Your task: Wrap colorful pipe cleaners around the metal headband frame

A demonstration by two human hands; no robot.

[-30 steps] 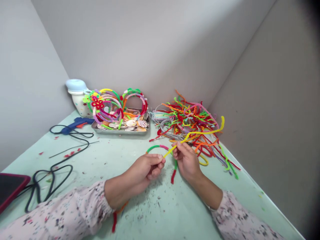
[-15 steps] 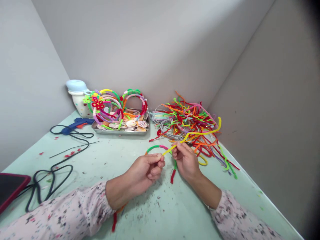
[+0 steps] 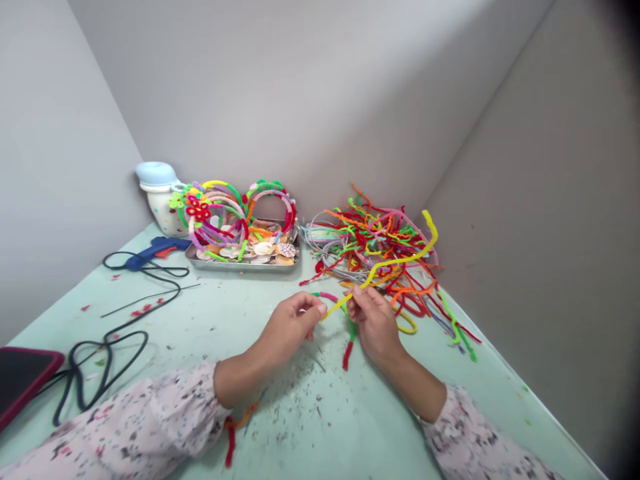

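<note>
A yellow pipe cleaner (image 3: 395,262) runs between my hands, its long free part curving up past the right one. My left hand (image 3: 293,327) pinches its near end between thumb and fingertips. A short way along, my right hand (image 3: 375,320) grips it with thumb and forefinger. On the table beneath them lies a headband wrapped in coloured pipe cleaner (image 3: 327,297), with green and pink at the top and a red tip (image 3: 347,355) by my right hand. My left hand and forearm hide much of it. Another red and orange end (image 3: 231,440) shows under my left sleeve.
A heap of pipe cleaners (image 3: 370,233) lies at the back right beside grey wire loops. A metal tray (image 3: 245,265) holds shells, with decorated headbands (image 3: 270,193) on top. Left are a blue glue gun (image 3: 155,251), a black cord (image 3: 105,340), a white cup (image 3: 165,207) and a dark red-edged device (image 3: 27,380).
My left hand has turned over, knuckles now upward, while still pinching the yellow pipe cleaner. The pipe cleaner's far end has swung up and slightly left. My right hand has barely moved.
</note>
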